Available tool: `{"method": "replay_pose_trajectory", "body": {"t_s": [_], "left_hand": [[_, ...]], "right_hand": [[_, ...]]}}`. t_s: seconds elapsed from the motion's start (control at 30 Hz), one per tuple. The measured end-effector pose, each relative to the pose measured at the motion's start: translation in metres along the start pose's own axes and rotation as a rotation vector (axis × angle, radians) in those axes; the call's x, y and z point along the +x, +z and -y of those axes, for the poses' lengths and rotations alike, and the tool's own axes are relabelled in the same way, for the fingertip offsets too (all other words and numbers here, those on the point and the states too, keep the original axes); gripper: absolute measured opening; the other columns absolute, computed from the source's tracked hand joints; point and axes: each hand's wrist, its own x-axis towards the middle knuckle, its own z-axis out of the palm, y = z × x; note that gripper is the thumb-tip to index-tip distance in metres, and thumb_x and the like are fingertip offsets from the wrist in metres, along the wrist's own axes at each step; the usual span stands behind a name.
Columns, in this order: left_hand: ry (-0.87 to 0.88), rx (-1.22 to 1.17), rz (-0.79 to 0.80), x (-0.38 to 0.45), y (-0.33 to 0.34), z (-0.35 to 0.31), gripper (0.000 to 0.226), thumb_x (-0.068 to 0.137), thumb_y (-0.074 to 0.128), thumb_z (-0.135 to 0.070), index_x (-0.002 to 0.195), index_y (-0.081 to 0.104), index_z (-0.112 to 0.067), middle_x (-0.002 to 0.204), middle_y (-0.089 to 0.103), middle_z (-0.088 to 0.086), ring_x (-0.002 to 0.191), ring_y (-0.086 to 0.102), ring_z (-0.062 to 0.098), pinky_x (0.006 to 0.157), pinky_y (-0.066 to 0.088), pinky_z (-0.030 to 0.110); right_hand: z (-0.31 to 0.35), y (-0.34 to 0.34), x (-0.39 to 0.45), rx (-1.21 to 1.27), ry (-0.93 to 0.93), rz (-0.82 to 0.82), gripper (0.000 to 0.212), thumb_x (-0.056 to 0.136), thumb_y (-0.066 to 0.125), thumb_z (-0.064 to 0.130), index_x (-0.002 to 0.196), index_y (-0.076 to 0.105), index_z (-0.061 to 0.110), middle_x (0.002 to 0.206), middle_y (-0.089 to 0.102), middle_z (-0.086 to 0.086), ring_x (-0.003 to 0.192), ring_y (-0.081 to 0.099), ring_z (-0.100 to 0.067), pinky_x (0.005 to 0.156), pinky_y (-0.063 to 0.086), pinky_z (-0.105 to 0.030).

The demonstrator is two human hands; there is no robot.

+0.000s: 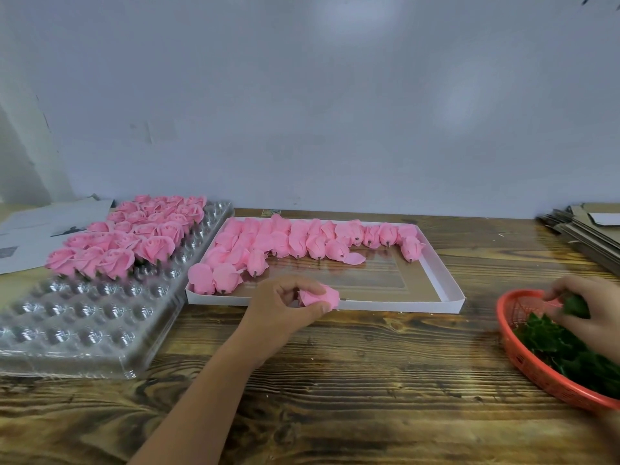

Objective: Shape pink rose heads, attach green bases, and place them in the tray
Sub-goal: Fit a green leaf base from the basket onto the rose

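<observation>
Head view: bud and base pickup
Left hand (285, 305): pinched pink rose head (320, 296) near white box (451, 290)
Right hand (588, 310): fingers curled on green base (575, 305) in red basket (533, 367)
Tip: take one base only, seat it on the bud's stub
Next: clear tray (77, 327), left

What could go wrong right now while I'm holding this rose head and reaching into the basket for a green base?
1. The left hand pinches the pink rose head by its soft petals; squeezing may crush its shape.
2. The right hand grips a green base among the tangled pile in the red basket, so extra bases may lift out too.
3. The basket sits at the view's edge; a tug might shift it.
</observation>
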Motion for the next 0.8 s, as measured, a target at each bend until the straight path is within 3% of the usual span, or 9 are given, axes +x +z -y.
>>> {"method": "replay_pose_trajectory", "body": {"t_s": [0.1, 0.3, 0.4, 0.53, 0.63, 0.8], "left_hand": [[0.001, 0.007, 0.002, 0.0, -0.001, -0.001, 0.027, 0.08, 0.084, -0.016, 0.092, 0.078, -0.04, 0.107, 0.076, -0.011, 0.105, 0.071, 0.009, 0.094, 0.057, 0.03], [0.006, 0.017, -0.002, 0.0, 0.0, -0.003, 0.029, 0.08, 0.084, -0.014, 0.091, 0.078, -0.04, 0.106, 0.077, -0.011, 0.105, 0.071, 0.01, 0.096, 0.055, 0.032], [0.009, 0.025, -0.002, 0.0, 0.0, -0.003, 0.029, 0.08, 0.084, -0.014, 0.091, 0.078, -0.041, 0.106, 0.076, -0.013, 0.105, 0.07, 0.008, 0.094, 0.056, 0.029], [0.017, 0.005, -0.006, -0.001, 0.0, -0.003, 0.033, 0.079, 0.084, -0.01, 0.089, 0.078, -0.041, 0.104, 0.076, -0.014, 0.103, 0.071, 0.007, 0.091, 0.057, 0.023], [0.017, 0.004, -0.007, 0.0, 0.001, -0.003, 0.032, 0.079, 0.084, -0.01, 0.09, 0.078, -0.04, 0.104, 0.076, -0.013, 0.103, 0.071, 0.007, 0.09, 0.056, 0.02], [0.008, 0.01, -0.008, 0.0, 0.0, -0.002, 0.03, 0.079, 0.085, -0.013, 0.091, 0.078, -0.04, 0.104, 0.076, -0.014, 0.103, 0.071, 0.006, 0.089, 0.057, 0.021]], "right_hand": [[0.009, -0.002, -0.001, -0.007, 0.004, 0.036, 0.037, 0.065, 0.07, 0.043, 0.094, 0.05, 0.054, 0.08, 0.054, 0.018, 0.076, 0.052, 0.001, 0.057, 0.037, -0.02], [0.013, -0.002, -0.001, 0.039, 0.059, 0.089, 0.046, 0.048, 0.059, 0.049, 0.09, 0.043, 0.058, 0.073, 0.055, 0.011, 0.063, 0.054, -0.003, 0.048, 0.037, -0.019], [0.014, -0.001, -0.004, 0.05, 0.055, 0.103, 0.051, 0.045, 0.059, 0.052, 0.094, 0.043, 0.058, 0.076, 0.051, 0.011, 0.067, 0.05, -0.003, 0.05, 0.034, -0.017], [0.02, -0.005, -0.01, 0.087, -0.013, 0.09, 0.031, 0.073, 0.064, 0.07, 0.097, 0.049, 0.056, 0.091, 0.053, 0.017, 0.083, 0.053, 0.0, 0.062, 0.039, -0.019], [0.032, -0.01, -0.012, 0.122, -0.066, 0.014, 0.024, 0.084, 0.044, 0.079, 0.098, 0.049, 0.06, 0.088, 0.058, 0.02, 0.082, 0.056, 0.001, 0.061, 0.043, -0.02], [0.043, -0.009, -0.016, 0.15, -0.065, -0.058, 0.036, 0.088, 0.02, 0.083, 0.099, 0.046, 0.061, 0.078, 0.06, 0.016, 0.072, 0.059, -0.004, 0.056, 0.046, -0.028]]}}
